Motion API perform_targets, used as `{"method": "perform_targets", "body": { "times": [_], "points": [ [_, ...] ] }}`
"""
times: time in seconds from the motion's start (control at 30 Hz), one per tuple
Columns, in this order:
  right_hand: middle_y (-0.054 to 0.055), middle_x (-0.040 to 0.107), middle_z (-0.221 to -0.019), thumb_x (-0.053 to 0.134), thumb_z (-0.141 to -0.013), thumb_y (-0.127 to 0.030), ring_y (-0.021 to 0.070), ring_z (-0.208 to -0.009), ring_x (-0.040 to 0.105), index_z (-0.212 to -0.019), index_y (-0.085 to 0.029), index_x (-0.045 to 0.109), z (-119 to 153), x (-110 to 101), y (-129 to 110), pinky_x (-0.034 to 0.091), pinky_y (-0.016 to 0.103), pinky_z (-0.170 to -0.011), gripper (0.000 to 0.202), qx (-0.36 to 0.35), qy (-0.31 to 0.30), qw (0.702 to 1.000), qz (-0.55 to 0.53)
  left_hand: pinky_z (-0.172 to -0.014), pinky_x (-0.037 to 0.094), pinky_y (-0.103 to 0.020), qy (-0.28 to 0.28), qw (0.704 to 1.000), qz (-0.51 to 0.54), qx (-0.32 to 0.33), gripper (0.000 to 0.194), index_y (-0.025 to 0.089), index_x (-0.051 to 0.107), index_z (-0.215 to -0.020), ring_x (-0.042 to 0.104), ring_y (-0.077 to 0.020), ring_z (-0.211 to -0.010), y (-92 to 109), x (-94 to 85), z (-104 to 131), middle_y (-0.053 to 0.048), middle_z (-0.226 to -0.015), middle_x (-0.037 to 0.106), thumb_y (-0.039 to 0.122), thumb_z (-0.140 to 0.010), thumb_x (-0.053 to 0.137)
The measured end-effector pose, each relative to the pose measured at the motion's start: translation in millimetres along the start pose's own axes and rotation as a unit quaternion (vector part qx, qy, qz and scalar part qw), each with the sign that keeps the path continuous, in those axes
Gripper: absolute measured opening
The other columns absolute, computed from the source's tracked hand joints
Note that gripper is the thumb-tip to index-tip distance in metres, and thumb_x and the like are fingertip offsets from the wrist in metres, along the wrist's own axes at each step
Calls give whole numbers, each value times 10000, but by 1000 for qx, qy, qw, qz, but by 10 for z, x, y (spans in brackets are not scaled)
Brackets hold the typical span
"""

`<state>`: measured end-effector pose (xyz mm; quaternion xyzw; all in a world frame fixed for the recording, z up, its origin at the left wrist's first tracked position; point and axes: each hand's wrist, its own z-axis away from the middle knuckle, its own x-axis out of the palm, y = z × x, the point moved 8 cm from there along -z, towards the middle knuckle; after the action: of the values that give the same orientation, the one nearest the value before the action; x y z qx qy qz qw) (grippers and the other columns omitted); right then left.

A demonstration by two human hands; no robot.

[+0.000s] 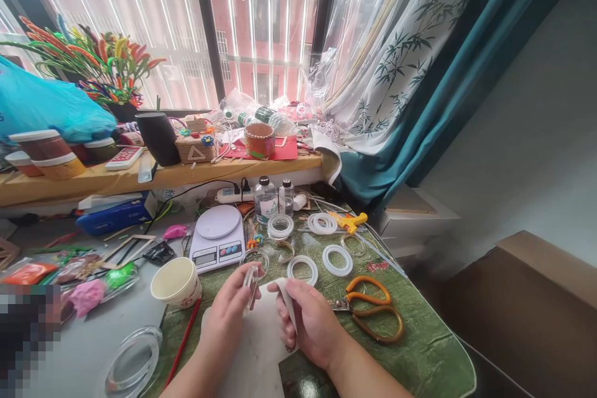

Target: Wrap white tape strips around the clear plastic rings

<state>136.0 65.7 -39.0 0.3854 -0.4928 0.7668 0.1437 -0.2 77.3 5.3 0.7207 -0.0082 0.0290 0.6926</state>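
My left hand [233, 305] grips a clear, see-through ring [252, 289] on edge between thumb and fingers. Beside it, my right hand [310, 320] pinches a folded, pale grey sheet [288, 303], possibly sandpaper; its exact kind is unclear. Both hands are above a white paper [254, 354], and a dark glossy piece [305, 379] lies at its lower right. Just right of my right hand are scissors [377, 317] with orange handles. Beyond the hands lie whitish ring moulds [302, 268], and another clear ring [265, 258] shows behind my left hand.
A kitchen scale [218, 239], a paper cup [175, 283] and a red stick [184, 342] are on the left. Two bottles [267, 202] and a yellow glue gun [349, 222] stand or lie farther back. Clear rings [133, 360] lie lower left. A cluttered ledge [233, 168] runs below the window.
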Motion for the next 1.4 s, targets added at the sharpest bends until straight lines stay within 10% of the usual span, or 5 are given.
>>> {"method": "perform_targets", "body": {
  "times": [0.13, 0.8, 1.0, 1.13, 1.4],
  "points": [
    [-2, 656, -734, 775, -807, -545, 115, -481, 583, -1080, -142, 660, 7, 11, 4, 445, 229, -424, 500, -8, 5, 1000, 28, -573, 444, -306, 14, 989, 135, -55, 536, 187, 707, -1180, 577, -202, -657, 5, 38, -21, -86, -910, 700, 604, -890, 535],
    [-65, 589, -529, 717, -853, -537, 71, -292, 412, -994, -153, 601, -7, 85, 85, 364, 172, -293, 425, 16, -48, 997, 60, -701, 527, -289, -17, 956, 238, -169, 523, 180, 713, -1152, 647, -183, -742, -244, 221, -23, -77, -906, 738, 606, -947, 490],
    [-57, 598, -496, 707, -838, -527, 88, -281, 410, -1022, -156, 597, -8, 28, 97, 343, 172, -268, 429, 22, -13, 997, 74, -957, 526, -435, -49, 998, -22, -25, 494, 230, 670, -1279, 671, -281, -1018, -166, 122, -18, -110, -1133, 727, 555, -961, 477],
    [-65, 565, -493, 689, -835, -504, 88, -300, 389, -970, -179, 593, -12, -7, 41, 301, 178, -277, 365, 8, 22, 997, 72, -1049, 492, -472, -132, 938, -284, 146, 474, 268, 644, -1353, 629, -307, -1161, 57, 298, 93, -117, -1312, 663, 399, -900, 600],
    [-43, 491, -562, 545, -963, -557, 90, -463, 405, -723, -201, 534, 146, 159, -262, 314, 216, -455, 430, -128, 13, 933, 337, -1047, 519, -470, -93, 919, -334, 189, 467, 271, 623, -1361, 621, -324, -1228, 66, 245, 65, -120, -1334, 664, 423, -921, 578]
  ]
}}
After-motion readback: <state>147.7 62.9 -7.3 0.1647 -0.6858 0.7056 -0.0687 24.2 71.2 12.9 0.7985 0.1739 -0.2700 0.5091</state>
